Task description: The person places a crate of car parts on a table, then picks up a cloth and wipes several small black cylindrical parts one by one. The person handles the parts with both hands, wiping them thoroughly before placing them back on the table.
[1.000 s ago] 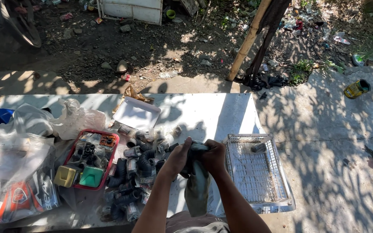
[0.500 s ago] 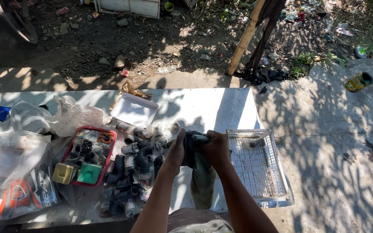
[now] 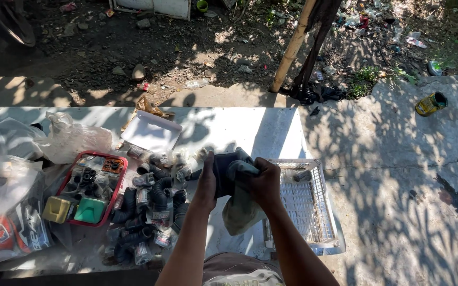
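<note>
Wiping a dark fitting with a rag

Both hands closed: left hand (image 3: 206,182) grips the fitting (image 3: 223,170), right hand (image 3: 263,182) presses the rag (image 3: 239,209) on it. I'd turn the part slowly so the cloth reaches every side. Fitting's black, dusty-looking, held above the table (image 3: 239,130), pile (image 3: 152,204) left, basket (image 3: 327,212) right

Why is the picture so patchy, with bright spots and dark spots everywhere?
Head view: strong sun through leaves throws dappled shadow on the white table and concrete; sunlit parts glare nearly white, while the dirt beyond lies in deep shade. The hands, left and right, sit in shadow, so the dark part and cloth they hold show little detail. Focus looks sharp.
</note>
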